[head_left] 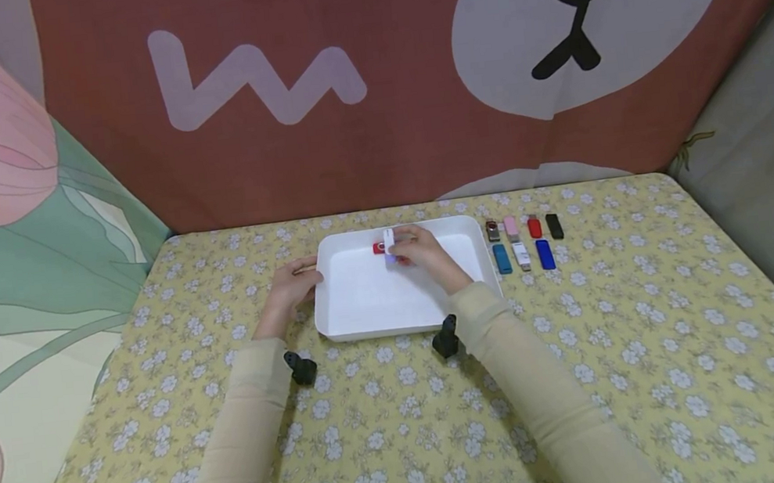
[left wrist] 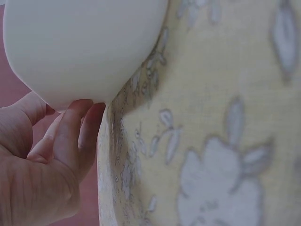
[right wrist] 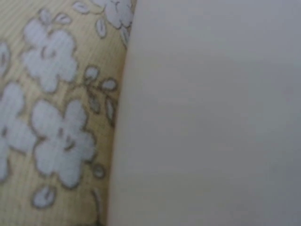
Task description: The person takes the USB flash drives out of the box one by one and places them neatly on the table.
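Observation:
A white tray [head_left: 365,307] stands on the flowered tablecloth. My left hand [head_left: 294,283] holds its left side; in the left wrist view the thumb goes over the rim and the curled fingers [left wrist: 70,132] touch the outer wall. Over the tray's far part, my right hand [head_left: 423,249] pinches a white USB stick [head_left: 388,237] between thumb and fingers. Beside that stick a red USB stick [head_left: 378,248] shows in the tray, and a purple piece [head_left: 391,259] appears just below, partly covered. The right wrist view has only the tray's wall [right wrist: 202,117] and cloth, without the hand.
Right of the tray, several USB sticks lie in two rows, among them a pink one [head_left: 511,227], a red one [head_left: 534,227], a black one [head_left: 555,226], a teal one [head_left: 502,258] and a blue one [head_left: 545,254]. A printed curtain [head_left: 266,167] hangs behind the table.

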Demonstrator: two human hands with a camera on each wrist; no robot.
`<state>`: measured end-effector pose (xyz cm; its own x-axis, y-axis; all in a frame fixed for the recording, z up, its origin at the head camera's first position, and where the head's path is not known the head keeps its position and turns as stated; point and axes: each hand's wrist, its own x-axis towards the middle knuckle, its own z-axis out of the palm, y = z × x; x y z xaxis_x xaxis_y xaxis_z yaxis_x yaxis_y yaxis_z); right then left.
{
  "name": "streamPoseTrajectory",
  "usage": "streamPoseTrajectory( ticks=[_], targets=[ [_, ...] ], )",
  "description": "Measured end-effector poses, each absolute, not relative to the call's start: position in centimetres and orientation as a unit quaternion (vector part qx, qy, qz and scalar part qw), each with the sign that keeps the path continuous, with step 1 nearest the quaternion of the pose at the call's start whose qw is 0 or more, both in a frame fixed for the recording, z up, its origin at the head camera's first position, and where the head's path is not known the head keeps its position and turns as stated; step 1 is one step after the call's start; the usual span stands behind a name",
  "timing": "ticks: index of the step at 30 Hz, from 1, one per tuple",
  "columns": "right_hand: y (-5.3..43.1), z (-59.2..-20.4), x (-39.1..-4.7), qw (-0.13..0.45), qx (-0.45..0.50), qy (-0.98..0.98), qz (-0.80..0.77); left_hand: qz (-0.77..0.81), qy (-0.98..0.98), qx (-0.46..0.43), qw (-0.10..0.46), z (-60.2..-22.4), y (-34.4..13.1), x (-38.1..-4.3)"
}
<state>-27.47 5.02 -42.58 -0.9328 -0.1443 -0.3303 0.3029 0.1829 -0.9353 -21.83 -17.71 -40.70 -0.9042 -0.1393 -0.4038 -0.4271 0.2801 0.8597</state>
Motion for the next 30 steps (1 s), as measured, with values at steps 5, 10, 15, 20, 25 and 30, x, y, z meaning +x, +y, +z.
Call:
streamPoseTrajectory(
  ticks=[5, 10, 15, 20, 25, 30],
  targets=[
    [5.8, -50.4, -33.2, 0.166, 0.013, 0.715, -0.679, 0.571, 0.789, -0.186, 0.129, -40.9, -17.9, -21.9],
    [6.1, -59.6, -40.4, 0.168, 0.02, 0.706, -0.688, 0.574, 0.788, -0.181, 0.13, -41.0, -18.1, -22.0],
    [6.3, -61.6, -41.4, 0.156, 0.001, 0.686, -0.71, 0.582, 0.782, -0.174, 0.139, -41.0, -18.3, -21.9],
    [5.4, -46.8, -30.5, 0.163, 0.043, 0.715, -0.679, 0.604, 0.763, -0.171, 0.155, -40.7, -18.5, -21.7],
    [5.2, -42.4, -27.2, 0.165, 0.054, 0.722, -0.669, 0.62, 0.745, -0.183, 0.163, -40.7, -18.5, -21.9],
    [5.2, -42.3, -27.1, 0.171, 0.05, 0.72, -0.671, 0.621, 0.743, -0.19, 0.162, -40.7, -18.3, -21.9]
  ],
)
